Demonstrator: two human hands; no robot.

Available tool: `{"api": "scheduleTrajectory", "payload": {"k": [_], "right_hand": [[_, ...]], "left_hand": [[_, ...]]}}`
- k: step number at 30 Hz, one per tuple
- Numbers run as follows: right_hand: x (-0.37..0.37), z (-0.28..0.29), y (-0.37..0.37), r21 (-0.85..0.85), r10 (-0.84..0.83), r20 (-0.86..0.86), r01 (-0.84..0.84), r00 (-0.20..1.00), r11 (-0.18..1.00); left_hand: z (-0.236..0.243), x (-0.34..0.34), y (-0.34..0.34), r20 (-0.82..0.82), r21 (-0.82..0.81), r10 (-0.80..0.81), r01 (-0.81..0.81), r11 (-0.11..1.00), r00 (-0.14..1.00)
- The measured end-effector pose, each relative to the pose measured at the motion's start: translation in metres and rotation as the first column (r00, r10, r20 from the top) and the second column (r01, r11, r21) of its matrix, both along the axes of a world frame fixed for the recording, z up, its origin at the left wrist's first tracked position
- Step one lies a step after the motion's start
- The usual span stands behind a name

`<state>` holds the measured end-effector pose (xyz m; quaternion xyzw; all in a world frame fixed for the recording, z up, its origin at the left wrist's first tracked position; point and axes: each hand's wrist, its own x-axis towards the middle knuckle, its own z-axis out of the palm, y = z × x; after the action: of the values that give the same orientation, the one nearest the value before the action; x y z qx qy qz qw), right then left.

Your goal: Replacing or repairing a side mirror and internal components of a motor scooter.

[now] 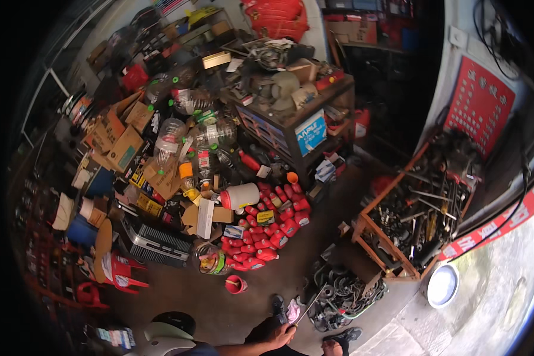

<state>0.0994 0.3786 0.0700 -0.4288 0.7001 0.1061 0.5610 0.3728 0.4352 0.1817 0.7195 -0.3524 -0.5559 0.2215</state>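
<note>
Head view: you've got one forearm coming in along the bottom edge, running left to right, w/ the hand [280, 336] curled closed round the lower end of a thin metal rod [310, 307]. Which hand it is can't be told for sure from this angle; it reads as your right, approx. The rod slants up and to the right from your fist, its far tip reaching the pile of dark rubber rings and metal parts [344, 293] on the floor. Your other hand isn't visible anywhere.

Hard to make out: the lens bends everything near the rim, and the bottom edge cuts off your arm above the wrist. A dark sandal [345, 336] shows just right of your fist, partly cropped. A white rounded thing [160, 338] at bottom left is too cut off to identify.

Rod sits in your fist, tip touching or just over the parts pile, can't tell which. Farther up: a heap of red bottles [267, 234], a small red cup [235, 284], a wooden crate of long tools [418, 216] to the right, and a white bowl [442, 285] near it.
</note>
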Motion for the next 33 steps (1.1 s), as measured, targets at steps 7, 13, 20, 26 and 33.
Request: {"api": "scheduleTrajectory", "payload": {"k": [7, 13, 20, 26, 33], "right_hand": [[0.236, 0.079, -0.021, 0.222, -0.311, 0.444, 0.233, 0.84, 0.947], [0.338, 0.143, -0.058, 0.136, -0.443, 0.525, 0.442, 0.727, 0.887], [0.396, 0.181, -0.164, -0.47, 0.054, 0.459, 0.191, 0.887, 0.862], [0.463, 0.253, -0.317, -0.968, 0.454, 0.209, 0.119, 0.866, 0.219], [0.583, 0.351, -0.52, -0.986, 0.49, 0.1, 0.154, 0.866, -0.07]], "left_hand": [[-0.002, 0.105, 0.0, 0.305, -0.311, -0.154, 0.251, 0.917, 0.94], [0.034, 0.215, -0.034, 0.096, -0.562, -0.206, 0.224, 0.796, 0.974], [-0.014, 0.322, -0.04, -0.049, -0.22, 0.058, -0.068, 0.973, 0.997], [-0.043, 0.385, -0.059, 0.199, -0.652, 0.238, -0.053, 0.757, 0.95], [-0.079, 0.442, -0.096, 0.012, -0.467, 0.401, -0.349, 0.812, 0.916]]}}
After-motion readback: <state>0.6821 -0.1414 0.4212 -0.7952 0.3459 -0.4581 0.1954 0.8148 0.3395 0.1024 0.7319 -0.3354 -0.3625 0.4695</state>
